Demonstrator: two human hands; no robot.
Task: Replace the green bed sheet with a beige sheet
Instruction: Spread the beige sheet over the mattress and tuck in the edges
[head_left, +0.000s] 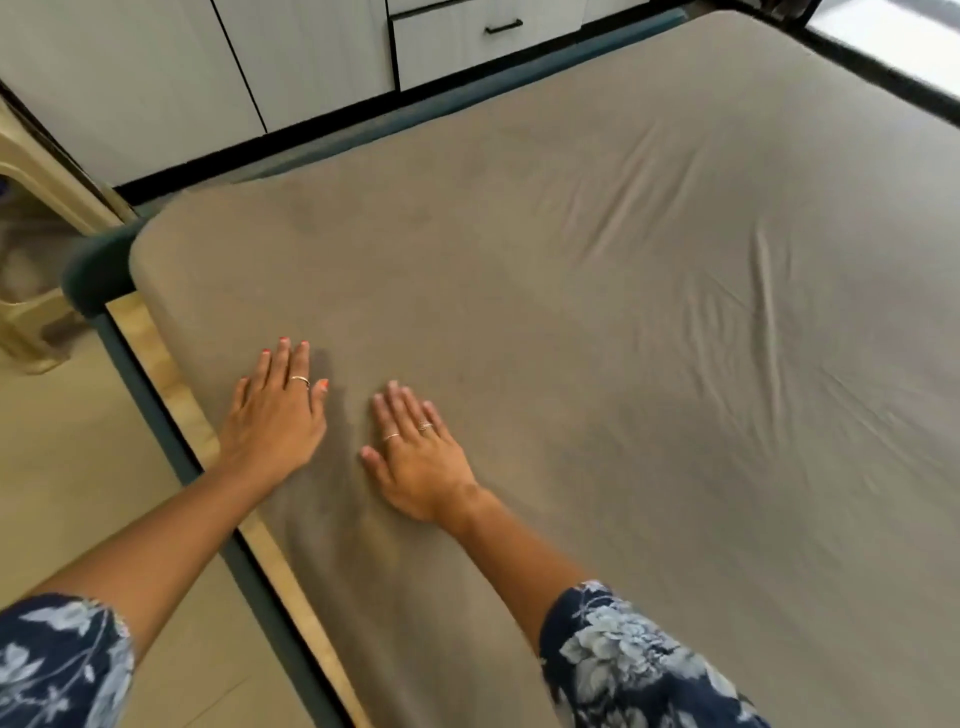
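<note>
Beige sheet (597, 291): spread over the whole mattress, taut at the near-left corner, creased toward the right.
Left hand (272, 415): flat on the sheet near the bed's left edge, fingers straight and slightly spread, gripping nothing.
Right hand (421, 457): just beside it, palm down, fingers straight, holding nothing.
Bed frame (98, 270): dark green padded rail, pale wooden ledge beneath the mattress.
Cabinets (311, 57): white, black-trimmed, along the far wall.
Plastic chair (36, 171): beige, far left.
Floor (67, 467): pale tile.
</note>
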